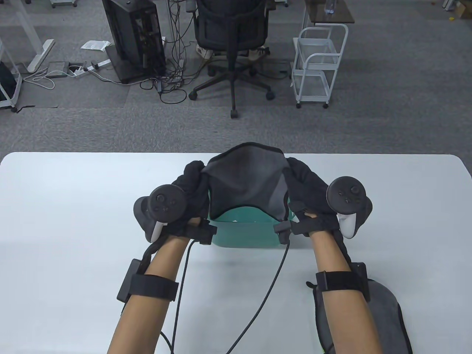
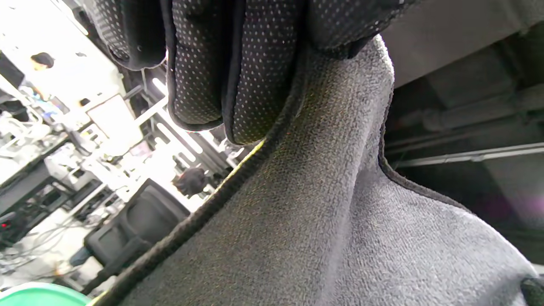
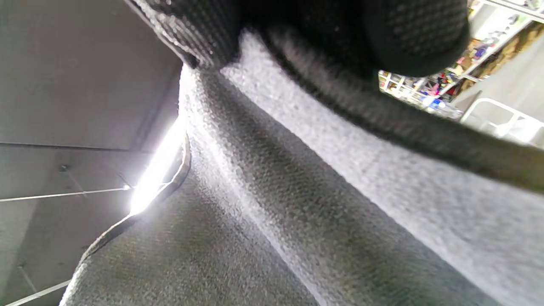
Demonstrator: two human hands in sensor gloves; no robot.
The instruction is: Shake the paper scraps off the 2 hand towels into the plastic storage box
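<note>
A grey hand towel (image 1: 245, 180) with a dark hem hangs in the air between both hands, sagging over the green plastic storage box (image 1: 245, 230) on the white table (image 1: 73, 221). My left hand (image 1: 193, 179) grips the towel's left corner and my right hand (image 1: 300, 177) grips its right corner. In the left wrist view the gloved fingers (image 2: 204, 63) pinch the towel (image 2: 323, 212) at its edge. The right wrist view shows the towel (image 3: 297, 204) filling the frame under the glove. A second grey towel (image 1: 391, 317) lies flat on the table under my right forearm. No scraps show on either towel.
The box stands mid-table, near the front, mostly hidden by the towel and the hands. Cables run from both wrists back toward me. Beyond the table's far edge are an office chair (image 1: 232, 40), a white trolley (image 1: 319, 62) and a computer tower (image 1: 134, 37) on the carpet.
</note>
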